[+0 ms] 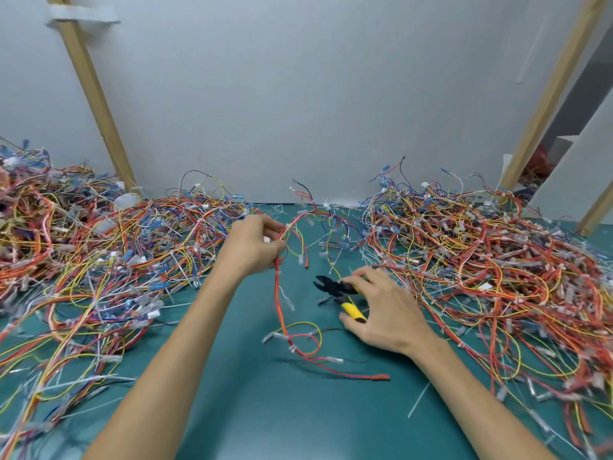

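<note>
My left hand (253, 245) is raised over the green mat (252, 413) and pinches a bundle of red, orange and yellow wires (280, 307). The bundle hangs down from the fingers and curls onto the mat, ending in a red connector (379, 377). My right hand (381, 313) lies low on the mat and its fingers curl round a pair of cutters (338, 288) with black jaws and yellow handles. The jaws point left, toward the hanging wires, and stand a little apart from them.
A big tangle of coloured wire harnesses (86, 260) covers the left of the mat and another heap (481, 273) covers the right. White cut cable ties (419, 398) lie scattered about. A grey wall with slanted wooden battens (96, 97) stands behind.
</note>
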{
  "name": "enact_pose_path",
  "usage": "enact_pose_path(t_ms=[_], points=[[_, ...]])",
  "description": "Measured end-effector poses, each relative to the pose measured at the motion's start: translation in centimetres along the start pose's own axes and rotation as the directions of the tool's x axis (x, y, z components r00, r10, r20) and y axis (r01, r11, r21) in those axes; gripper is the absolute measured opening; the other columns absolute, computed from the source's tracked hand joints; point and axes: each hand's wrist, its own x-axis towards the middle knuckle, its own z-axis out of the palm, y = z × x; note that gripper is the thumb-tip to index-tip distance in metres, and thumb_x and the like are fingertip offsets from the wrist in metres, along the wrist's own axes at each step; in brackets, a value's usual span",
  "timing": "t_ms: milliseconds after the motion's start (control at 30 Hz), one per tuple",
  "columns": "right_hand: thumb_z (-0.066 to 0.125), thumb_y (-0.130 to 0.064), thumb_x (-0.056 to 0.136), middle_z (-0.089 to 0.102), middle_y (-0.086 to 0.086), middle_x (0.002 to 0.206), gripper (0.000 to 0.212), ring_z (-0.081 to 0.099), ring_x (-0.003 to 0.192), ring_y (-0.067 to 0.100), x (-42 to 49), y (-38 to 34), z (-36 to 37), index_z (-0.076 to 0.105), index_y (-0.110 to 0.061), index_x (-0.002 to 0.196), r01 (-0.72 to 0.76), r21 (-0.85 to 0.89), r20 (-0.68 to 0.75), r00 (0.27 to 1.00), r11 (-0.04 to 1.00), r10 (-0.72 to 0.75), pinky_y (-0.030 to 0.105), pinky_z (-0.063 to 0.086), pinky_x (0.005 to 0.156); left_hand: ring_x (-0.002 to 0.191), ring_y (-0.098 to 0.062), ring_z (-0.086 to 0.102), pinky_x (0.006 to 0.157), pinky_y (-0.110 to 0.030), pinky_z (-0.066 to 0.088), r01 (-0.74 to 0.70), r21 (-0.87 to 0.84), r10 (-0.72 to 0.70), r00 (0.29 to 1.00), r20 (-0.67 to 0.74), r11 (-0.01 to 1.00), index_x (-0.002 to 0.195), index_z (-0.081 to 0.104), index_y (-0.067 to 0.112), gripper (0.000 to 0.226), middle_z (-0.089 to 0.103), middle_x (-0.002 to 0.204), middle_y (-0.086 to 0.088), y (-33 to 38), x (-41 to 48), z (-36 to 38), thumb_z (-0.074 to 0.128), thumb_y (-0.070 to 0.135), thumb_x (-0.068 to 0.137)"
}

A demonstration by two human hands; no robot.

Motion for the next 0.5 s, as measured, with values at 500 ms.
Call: enact_pose_path(t_ms=[500], points=[[0.044,-0.076,0.079,0.051,-0.019,0.119,0.056,0.042,0.113,0.004,0.6,0.5,-0.4,0.063,-0.04,0.118,0.003,0.077,0.142,0.99,0.997,-0.014,0.025,0.026,0.097,0.058,-0.015,0.067,0.056,-0.02,0.055,0.254,-0.742,-0.018,0.95,0.311,0.621,0.101,0.066,0.007,0.015,0.071,0.081,-0.001,1.1,1.8,-1.4,0.059,-0.002,0.09]])
